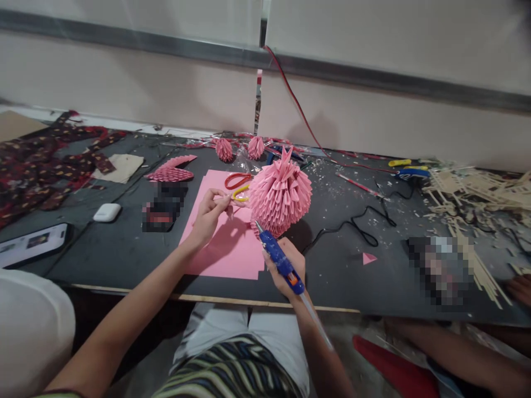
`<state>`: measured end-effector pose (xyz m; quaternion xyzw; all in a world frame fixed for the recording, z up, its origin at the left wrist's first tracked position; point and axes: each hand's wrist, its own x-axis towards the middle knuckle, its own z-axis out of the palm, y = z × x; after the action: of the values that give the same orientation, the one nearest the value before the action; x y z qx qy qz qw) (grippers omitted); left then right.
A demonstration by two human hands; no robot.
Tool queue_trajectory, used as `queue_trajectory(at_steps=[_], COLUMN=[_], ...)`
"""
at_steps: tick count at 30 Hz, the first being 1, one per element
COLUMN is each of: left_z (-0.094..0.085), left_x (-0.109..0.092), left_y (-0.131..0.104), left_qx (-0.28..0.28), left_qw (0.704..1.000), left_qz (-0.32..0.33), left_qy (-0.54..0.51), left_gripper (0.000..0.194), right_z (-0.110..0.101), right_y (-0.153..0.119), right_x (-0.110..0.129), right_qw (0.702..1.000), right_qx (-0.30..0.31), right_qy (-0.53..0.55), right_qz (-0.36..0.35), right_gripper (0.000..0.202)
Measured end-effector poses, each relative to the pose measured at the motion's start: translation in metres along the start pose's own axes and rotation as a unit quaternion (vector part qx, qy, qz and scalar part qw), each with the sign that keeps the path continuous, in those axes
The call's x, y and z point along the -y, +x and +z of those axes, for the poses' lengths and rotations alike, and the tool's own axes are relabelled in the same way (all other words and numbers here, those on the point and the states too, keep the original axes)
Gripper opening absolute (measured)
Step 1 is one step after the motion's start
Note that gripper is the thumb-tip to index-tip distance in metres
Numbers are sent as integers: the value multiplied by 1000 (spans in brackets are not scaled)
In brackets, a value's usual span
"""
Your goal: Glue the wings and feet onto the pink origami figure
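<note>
1. Looking through the head view, the only view supplied: your right hand (290,268) is closed in a full grip around the blue glue gun (281,260). Its nozzle points up and forward, just beside the lower edge of the pink folded-paper model (280,193). A clear glue stick projects from the gun's rear towards your body.

2. Your left hand (209,213) is partly closed, thumb and forefinger pinched together over the pink paper sheet (224,237). It appears to hold a small pink piece; the piece is too small to confirm.

3. The model stands upright on the dark table (124,249), touching the far right corner of the sheet. Scissors (237,179) with red and yellow handles lie just behind your left hand.

4. Also on the table: a black cord (357,224) right of the model, two smaller pink paper forms (239,148) at the back, a white earbud case (107,212), wooden sticks (477,188) far right. Another person's hand (520,288) shows at the right edge.

5. Risk, as judged: the nozzle sits close to your left fingers and the paper, so a slip could burn skin or string glue across finished folds.

6. Risk, as judged: the cord lies near the model; a tug on it could drag or topple it.
</note>
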<state>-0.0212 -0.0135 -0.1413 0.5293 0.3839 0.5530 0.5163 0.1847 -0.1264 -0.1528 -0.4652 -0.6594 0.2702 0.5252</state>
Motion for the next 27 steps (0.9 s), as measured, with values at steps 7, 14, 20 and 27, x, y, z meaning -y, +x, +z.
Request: queue_trajectory(at_steps=[7,14,20,27], left_z=[1,2,5,6], left_x=[7,-2,-2,2], left_y=[-7,-10,-14,-12], left_qx=[-92,17,52,73], left_qw=[995,997,995,991], left_qz=[-18,-71,-76,-109], left_qy=[30,15,33,9], left_gripper=[42,35,42,46], right_z=[32,34,36,33], right_y=[2,-9,-17,-21], right_x=[-6,-16,-24,-28], right_qw=[999,1000,998,992], right_qx=[-44,-23,-32,-19], right_qy=[-7,1,-56,-118], right_qz=[-2,21,-10,-36], right_gripper=[9,4,13,14])
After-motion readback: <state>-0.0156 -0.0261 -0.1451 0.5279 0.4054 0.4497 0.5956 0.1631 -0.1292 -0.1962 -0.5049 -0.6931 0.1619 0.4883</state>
